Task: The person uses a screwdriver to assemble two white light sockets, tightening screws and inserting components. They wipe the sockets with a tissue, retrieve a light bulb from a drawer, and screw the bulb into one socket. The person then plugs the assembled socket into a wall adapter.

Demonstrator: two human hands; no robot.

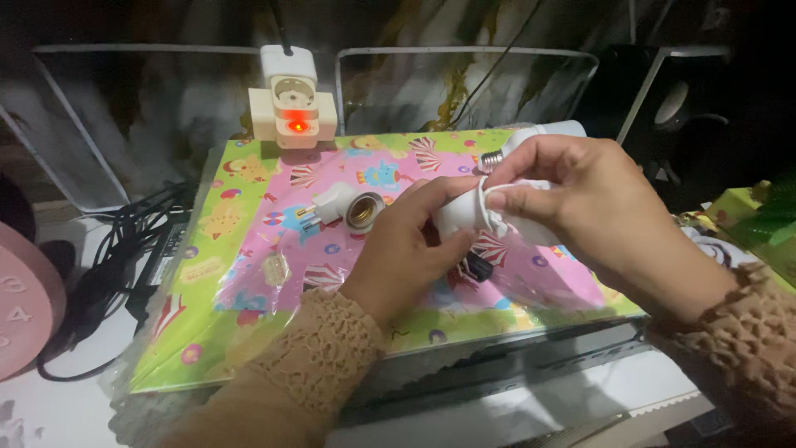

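Note:
My left hand [410,241] grips a white plug-in lamp socket [460,211] from below, above a colourful patterned sheet [249,274]. My right hand [572,195] pinches the top of the same white piece between thumb and fingers. A dark part [477,267] shows under the socket. Behind my right hand lies a white light bulb [531,137] with its metal screw base pointing left. A second white lamp socket adapter [348,207] with a brass-coloured inside lies on the sheet, left of my hands.
A cream multi-plug adapter [292,108] with a glowing red light stands at the back. Black cables [124,257] lie at the left beside a pink round box [25,307]. Wire frames stand behind. A dark flat device [514,357] lies under the sheet.

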